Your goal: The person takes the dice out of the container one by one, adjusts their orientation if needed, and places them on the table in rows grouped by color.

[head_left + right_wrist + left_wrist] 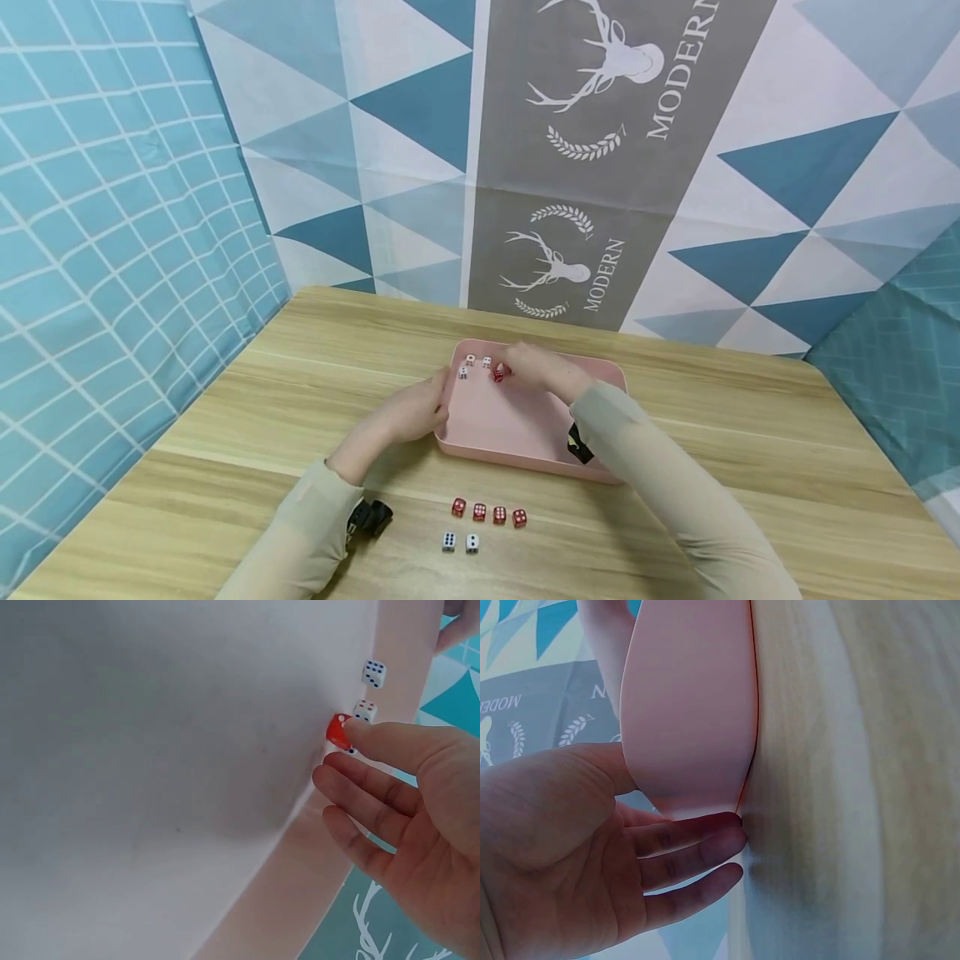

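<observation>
A shallow pink tray (517, 425) lies on the table. At its left end my left hand (411, 410) holds the wall. In the left wrist view the thumb passes behind the rim and the other fingers (694, 866) extend by the outer side. Inside the tray's far left corner, my right hand (536, 368) pinches a red die (339, 732) near the floor; the thumb lies on it and the opposing fingertip is partly hidden. White dice (463, 372) sit close by in that corner.
In front of the tray, several red dice (479, 512) stand in a row on the wooden table (300, 375). Two white dice (448, 542) are just nearer than that row. Patterned cloth (412, 125) hangs behind the table.
</observation>
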`<control>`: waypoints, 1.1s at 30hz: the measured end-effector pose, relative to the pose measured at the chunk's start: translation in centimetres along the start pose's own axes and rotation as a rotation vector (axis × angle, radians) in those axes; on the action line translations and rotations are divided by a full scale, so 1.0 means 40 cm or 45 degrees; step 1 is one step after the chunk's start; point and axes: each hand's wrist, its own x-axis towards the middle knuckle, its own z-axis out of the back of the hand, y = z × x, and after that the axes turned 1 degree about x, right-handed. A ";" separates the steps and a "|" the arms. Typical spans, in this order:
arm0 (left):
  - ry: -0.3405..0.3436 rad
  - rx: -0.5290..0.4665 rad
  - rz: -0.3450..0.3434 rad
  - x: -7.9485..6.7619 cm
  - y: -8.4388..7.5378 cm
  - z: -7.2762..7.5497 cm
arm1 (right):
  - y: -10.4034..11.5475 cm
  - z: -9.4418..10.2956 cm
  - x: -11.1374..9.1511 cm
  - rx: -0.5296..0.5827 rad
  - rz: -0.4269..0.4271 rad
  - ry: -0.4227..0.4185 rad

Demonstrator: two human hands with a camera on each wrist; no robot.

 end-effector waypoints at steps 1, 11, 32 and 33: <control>-0.002 -0.003 0.000 0.000 -0.001 0.000 | 0.000 -0.003 0.000 -0.014 0.002 0.000; 0.015 -0.010 0.005 0.003 -0.006 0.002 | 0.006 0.000 -0.006 -0.086 -0.042 0.008; 0.018 -0.023 -0.004 -0.003 -0.003 0.007 | 0.031 0.053 -0.138 0.016 0.126 -0.162; 0.017 -0.018 -0.007 -0.003 -0.003 0.008 | 0.033 0.057 -0.147 0.035 0.135 -0.187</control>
